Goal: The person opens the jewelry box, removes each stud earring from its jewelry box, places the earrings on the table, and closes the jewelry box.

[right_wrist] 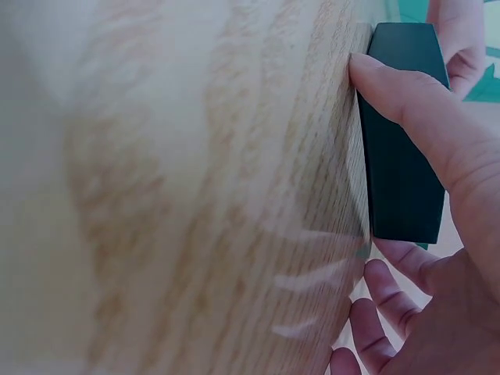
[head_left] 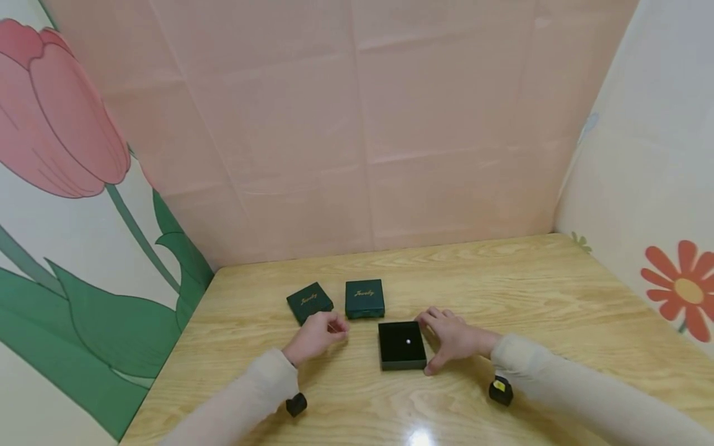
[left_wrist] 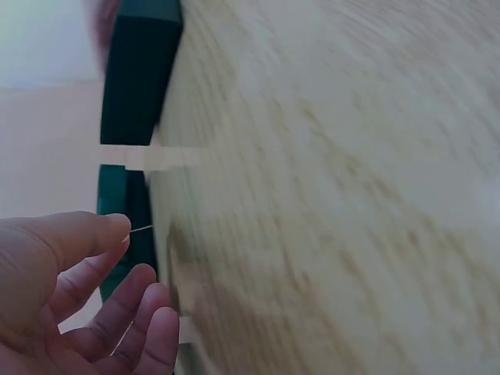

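Observation:
An open dark box [head_left: 403, 364] with a black lining lies on the table, a small shiny white bead [head_left: 408, 341] showing inside. My right hand [head_left: 453, 337] spans its right side, holding it with the thumb [right_wrist: 391, 86] at one corner and the index finger at the other. Left of the box, my left hand [head_left: 318, 337] is raised over the table. Its thumb and index finger pinch a thin, light strand [left_wrist: 141, 229] whose kind cannot be made out; the other fingers are loosely bent.
Behind the hands lie two dark green pieces with gold "Jewelry" lettering: a tilted flat one [head_left: 309, 301], partly behind the left hand, and a squarely placed box [head_left: 365, 298]. The wood-grain table [head_left: 491, 279] meets a pink backdrop, with flowered panels on both sides.

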`<state>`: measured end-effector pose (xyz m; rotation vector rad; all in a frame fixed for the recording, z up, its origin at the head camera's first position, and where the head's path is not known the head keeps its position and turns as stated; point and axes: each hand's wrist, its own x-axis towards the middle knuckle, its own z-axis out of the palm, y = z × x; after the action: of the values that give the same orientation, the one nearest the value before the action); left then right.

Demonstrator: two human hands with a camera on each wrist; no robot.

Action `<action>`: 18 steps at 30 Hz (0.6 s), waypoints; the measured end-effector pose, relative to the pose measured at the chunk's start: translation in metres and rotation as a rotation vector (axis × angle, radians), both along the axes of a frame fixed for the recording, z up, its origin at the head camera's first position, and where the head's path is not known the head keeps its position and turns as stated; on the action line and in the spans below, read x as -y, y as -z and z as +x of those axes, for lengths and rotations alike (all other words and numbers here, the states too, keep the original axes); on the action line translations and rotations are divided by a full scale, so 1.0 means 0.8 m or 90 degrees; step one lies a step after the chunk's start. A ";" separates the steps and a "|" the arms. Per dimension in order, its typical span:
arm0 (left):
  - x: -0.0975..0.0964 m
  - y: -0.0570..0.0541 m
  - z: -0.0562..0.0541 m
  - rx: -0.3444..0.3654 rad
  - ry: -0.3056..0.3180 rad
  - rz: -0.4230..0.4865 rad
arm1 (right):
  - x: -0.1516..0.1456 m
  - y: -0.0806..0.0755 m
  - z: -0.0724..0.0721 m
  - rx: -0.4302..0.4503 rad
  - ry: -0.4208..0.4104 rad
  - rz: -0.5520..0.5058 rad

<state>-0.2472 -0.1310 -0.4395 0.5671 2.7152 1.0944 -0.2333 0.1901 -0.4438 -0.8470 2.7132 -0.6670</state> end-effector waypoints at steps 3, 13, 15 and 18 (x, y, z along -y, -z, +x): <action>0.001 0.005 -0.001 -0.002 -0.007 -0.014 | 0.000 0.001 -0.001 0.001 0.001 0.001; 0.005 0.009 -0.004 -0.028 -0.012 -0.064 | 0.000 -0.001 0.000 0.001 -0.007 0.000; 0.006 0.010 -0.005 -0.039 -0.007 -0.072 | 0.000 -0.001 0.000 0.001 -0.006 0.000; 0.007 0.012 -0.007 -0.048 -0.004 -0.086 | 0.000 -0.001 0.000 0.001 -0.004 0.001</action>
<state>-0.2531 -0.1362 -0.4493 0.5905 2.8304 0.9004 -0.2331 0.1900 -0.4428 -0.8542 2.7078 -0.6637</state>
